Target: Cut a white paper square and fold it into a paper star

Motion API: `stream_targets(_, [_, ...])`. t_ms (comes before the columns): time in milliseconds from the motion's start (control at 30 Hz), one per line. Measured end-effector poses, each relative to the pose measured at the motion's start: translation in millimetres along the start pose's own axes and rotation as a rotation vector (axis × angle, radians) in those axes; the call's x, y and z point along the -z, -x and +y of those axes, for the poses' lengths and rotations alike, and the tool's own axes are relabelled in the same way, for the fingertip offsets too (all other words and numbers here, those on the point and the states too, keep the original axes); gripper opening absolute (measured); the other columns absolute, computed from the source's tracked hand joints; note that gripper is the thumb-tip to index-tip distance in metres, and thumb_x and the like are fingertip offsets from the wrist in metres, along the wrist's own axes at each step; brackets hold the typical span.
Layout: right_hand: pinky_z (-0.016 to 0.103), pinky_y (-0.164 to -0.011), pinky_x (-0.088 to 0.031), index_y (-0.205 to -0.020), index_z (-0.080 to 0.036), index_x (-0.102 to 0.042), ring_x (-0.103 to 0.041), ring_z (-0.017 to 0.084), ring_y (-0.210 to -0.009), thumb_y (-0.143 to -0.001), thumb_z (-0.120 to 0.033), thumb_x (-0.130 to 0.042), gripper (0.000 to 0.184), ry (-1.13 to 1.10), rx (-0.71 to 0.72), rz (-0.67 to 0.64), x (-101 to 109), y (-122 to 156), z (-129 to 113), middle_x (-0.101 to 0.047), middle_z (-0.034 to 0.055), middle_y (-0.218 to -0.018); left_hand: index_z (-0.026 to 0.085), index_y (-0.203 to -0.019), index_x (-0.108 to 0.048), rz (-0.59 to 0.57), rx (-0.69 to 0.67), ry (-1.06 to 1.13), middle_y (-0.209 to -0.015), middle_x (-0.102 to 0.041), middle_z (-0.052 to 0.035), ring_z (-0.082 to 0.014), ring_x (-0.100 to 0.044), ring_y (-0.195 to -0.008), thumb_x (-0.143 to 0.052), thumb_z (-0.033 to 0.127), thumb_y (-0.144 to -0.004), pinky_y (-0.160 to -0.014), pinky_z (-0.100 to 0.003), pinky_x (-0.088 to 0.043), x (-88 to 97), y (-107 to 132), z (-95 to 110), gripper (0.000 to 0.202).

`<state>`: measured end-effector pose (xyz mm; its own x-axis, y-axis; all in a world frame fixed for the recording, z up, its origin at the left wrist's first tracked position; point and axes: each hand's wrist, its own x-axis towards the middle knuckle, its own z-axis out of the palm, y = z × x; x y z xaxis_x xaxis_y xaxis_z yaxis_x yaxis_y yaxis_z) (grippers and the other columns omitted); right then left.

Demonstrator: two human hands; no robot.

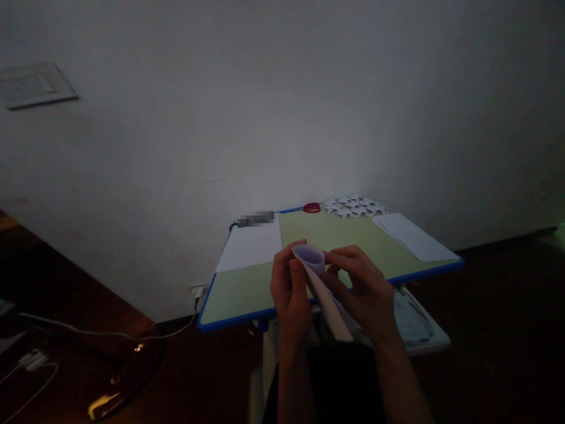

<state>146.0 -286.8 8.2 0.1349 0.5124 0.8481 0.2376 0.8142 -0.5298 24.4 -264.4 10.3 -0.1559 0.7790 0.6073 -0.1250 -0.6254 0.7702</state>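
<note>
Between my hands, above the near edge of the table, is a sheet of white paper (325,297) with its far end bent round into a loop. My left hand (289,285) grips the left side of that loop, thumb on the near face and fingers behind. On the right side, my right hand (364,288) pinches the paper between thumb and fingers. The rest of the sheet slopes down toward my body. Parts of the right fingertips are hidden behind the paper.
On the green table (241,297) with a blue rim lie a white sheet (251,244), red-handled scissors (311,207), several folded paper pieces (355,206) and a paper stack (412,235). A wall rises behind. A cable (110,334) runs from a wall socket at left.
</note>
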Motion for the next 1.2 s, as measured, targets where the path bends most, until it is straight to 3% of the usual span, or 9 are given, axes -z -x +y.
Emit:
stream_targets(100, [0.035, -0.079, -0.056, -0.127, -0.036, -0.071, -0.064, 0.018, -0.085, -0.094, -0.013, -0.072, 0.040, -0.009, 0.009, 0.012, 0, 0, 1, -0.067, 0.0034, -0.106, 0.024, -0.120, -0.067, -0.002, 0.011, 0.047, -0.109, -0.075, -0.0066, -0.0195, -0.072, -0.094, -0.055, 0.049, -0.103, -0.083, -0.030, -0.057, -0.9, 0, 1, 0.033])
stream_targets(267, [0.036, -0.078, -0.055, -0.127, -0.036, -0.071, -0.063, 0.018, -0.086, -0.095, -0.013, -0.071, 0.040, -0.005, 0.009, 0.023, 0, 0, 2, -0.066, 0.0038, -0.108, 0.021, -0.112, -0.069, -0.033, -0.002, 0.036, -0.108, -0.077, -0.0081, -0.0222, -0.073, -0.099, -0.054, 0.049, -0.103, -0.090, -0.035, -0.058, -2.0, -1, 0, 0.033])
stream_targets(600, [0.033, -0.078, -0.053, -0.129, -0.037, -0.069, -0.063, 0.017, -0.090, -0.098, -0.013, -0.067, 0.039, 0.014, -0.028, 0.024, 1, -2, 6, -0.064, 0.0034, -0.112, 0.022, -0.110, -0.074, 0.007, -0.100, -0.002, -0.104, -0.077, -0.0047, -0.0173, -0.073, -0.095, -0.061, 0.038, -0.102, -0.084, -0.026, -0.057, 1.1, -5, -7, 0.022])
stream_targets(733, [0.033, -0.077, -0.053, -0.127, -0.035, -0.070, -0.063, 0.016, -0.086, -0.097, -0.013, -0.068, 0.037, 0.003, -0.049, 0.040, 0, -3, 7, -0.064, 0.0027, -0.111, 0.024, -0.117, -0.074, 0.013, -0.129, 0.003, -0.108, -0.078, -0.0048, -0.0171, -0.074, -0.097, -0.062, 0.036, -0.102, -0.084, -0.026, -0.058, 1.1, -6, -10, 0.022])
stream_targets(1200, [0.032, -0.075, -0.051, -0.121, -0.033, -0.072, -0.064, 0.016, -0.087, -0.095, -0.011, -0.070, 0.034, -0.077, -0.070, 0.059, 3, -4, 9, -0.065, 0.0023, -0.108, 0.022, -0.103, -0.077, -0.043, -0.209, 0.054, -0.102, -0.072, -0.0047, -0.0179, -0.069, -0.097, -0.068, 0.026, -0.098, -0.085, -0.030, -0.055, 0.6, -11, -1, 0.011])
